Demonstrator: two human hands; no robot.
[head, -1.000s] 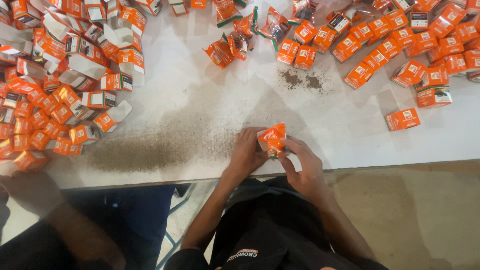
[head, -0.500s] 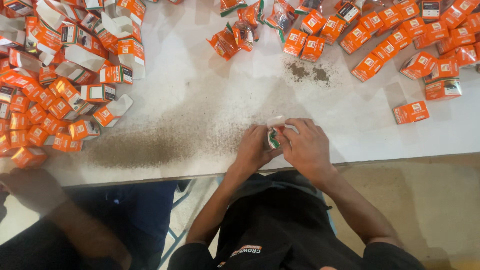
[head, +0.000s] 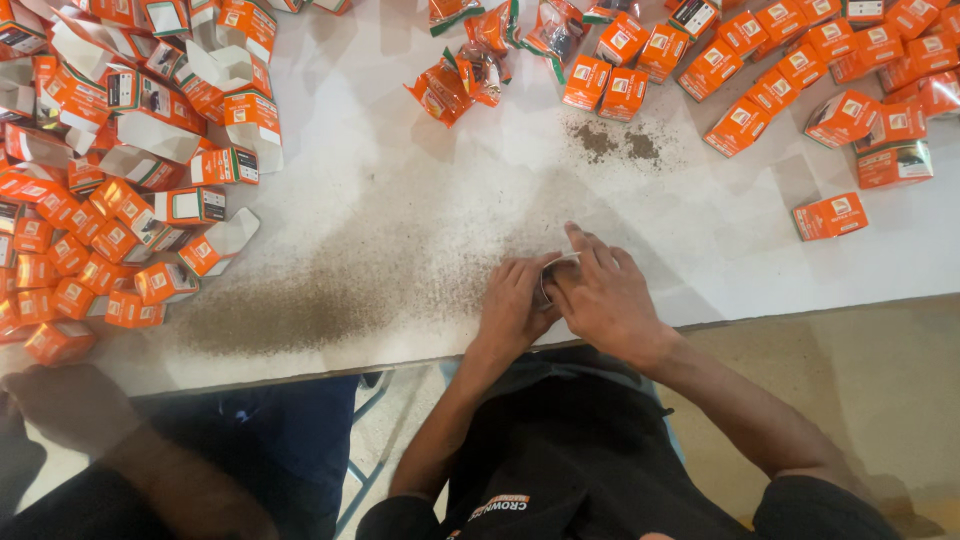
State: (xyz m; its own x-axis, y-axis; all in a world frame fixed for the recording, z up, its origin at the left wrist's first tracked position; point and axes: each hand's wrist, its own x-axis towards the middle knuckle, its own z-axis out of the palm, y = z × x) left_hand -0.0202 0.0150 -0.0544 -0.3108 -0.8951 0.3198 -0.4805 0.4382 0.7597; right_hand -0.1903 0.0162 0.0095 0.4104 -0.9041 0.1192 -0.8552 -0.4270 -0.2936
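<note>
Seen from above, a person's two hands meet at the near edge of a white counter (head: pixel 400 160), just right of the frame's centre. The left hand (head: pixel 512 310) and the right hand (head: pixel 605 300) are pressed together, both closed around a small packet (head: pixel 556 266), of which only a pale sliver shows between the fingers; its colour and shape are otherwise hidden. The packet sits just above the counter edge, in front of the person's dark shirt (head: pixel 580 450). To the left of the hands, a broad smear of dark brown powder (head: pixel 320 300) spreads across the counter toward the lower left. Two smaller dabs of the same powder (head: pixel 615 143) lie higher up, above the hands. The upper left of the frame is crowded with a heap of small orange cartons (head: pixel 110 200), many opened and flattened with white insides showing. Across the top right, closed orange cartons (head: pixel 800 80) lie scattered, and one lone carton (head: pixel 830 216) rests apart at the right. Near the top centre sit a few crumpled orange foil pouches (head: pixel 470 75). At the lower left, another person's blurred arm (head: pixel 110 440) rests by the counter edge.
</note>
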